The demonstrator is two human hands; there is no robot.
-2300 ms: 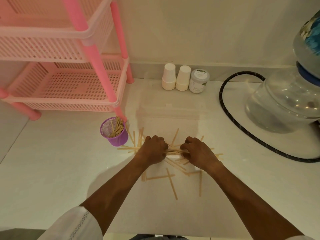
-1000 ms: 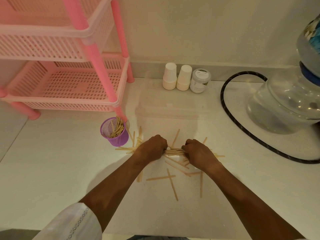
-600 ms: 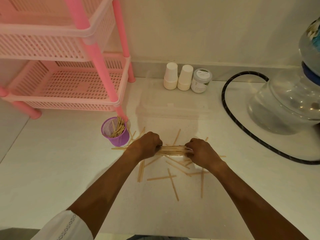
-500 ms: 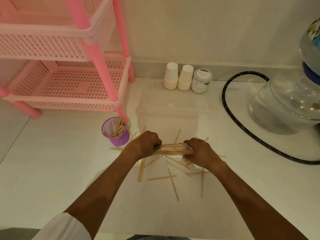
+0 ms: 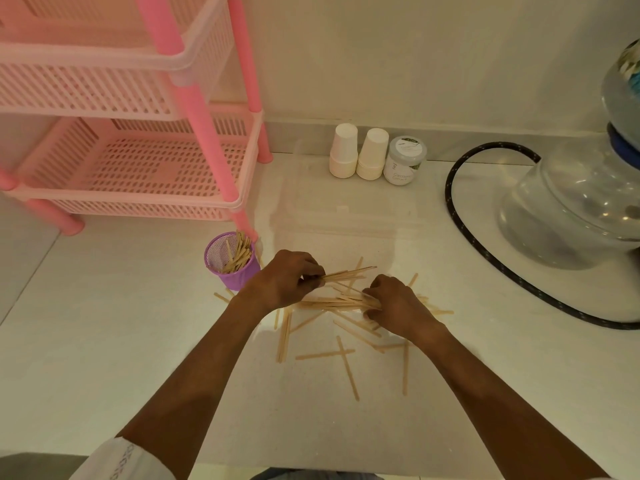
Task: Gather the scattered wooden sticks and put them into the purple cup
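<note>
A purple mesh cup [image 5: 231, 260] stands on the white counter with several wooden sticks inside it. My left hand [image 5: 284, 277] is just right of the cup, raised a little, shut on a bundle of wooden sticks [image 5: 349, 274] that point to the right. My right hand [image 5: 394, 303] rests lower on the counter, its fingers closed on more sticks [image 5: 332, 304] lying flat. Several loose sticks [image 5: 347, 366] lie scattered in front of both hands.
A pink plastic rack [image 5: 138, 143] stands at the back left, one leg right behind the cup. Two paper cups [image 5: 358, 152] and a small jar [image 5: 404, 164] sit by the wall. A black hose [image 5: 474, 240] and a clear water bottle [image 5: 575, 209] occupy the right.
Both hands held one bundle together on the counter. My left hand has now lifted part of it, free of the right hand, which stays down on the remaining sticks.
</note>
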